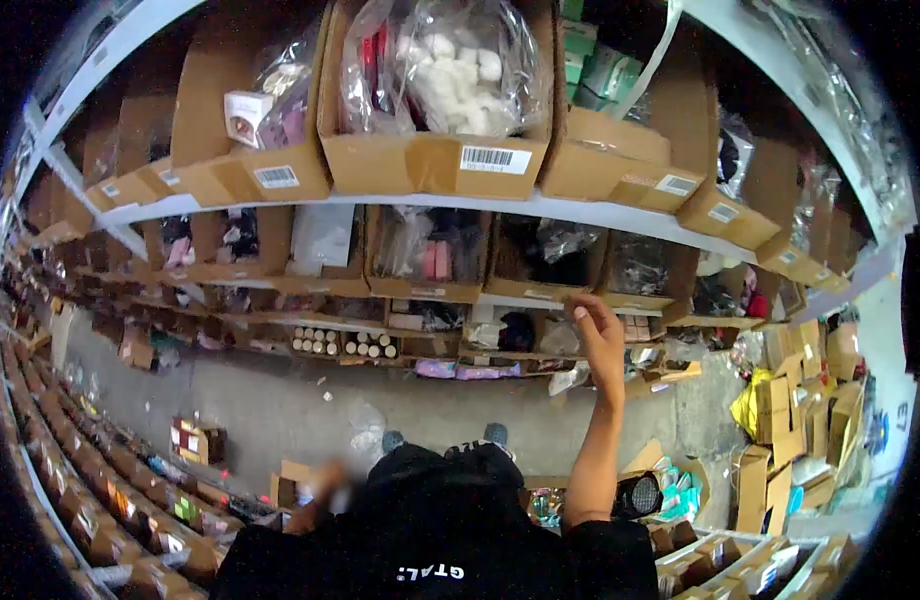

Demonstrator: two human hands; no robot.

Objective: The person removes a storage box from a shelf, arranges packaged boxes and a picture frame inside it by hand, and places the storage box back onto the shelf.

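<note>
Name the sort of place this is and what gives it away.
Most likely a warehouse or stockroom: rows of shelving hold many open cardboard boxes, barcode labels mark the fronts of several, and plastic-bagged goods sit inside some.

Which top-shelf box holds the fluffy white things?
The centre box, holding bagged fluffy white things; its left neighbour shows a small carton, its right neighbour green packages.
</note>
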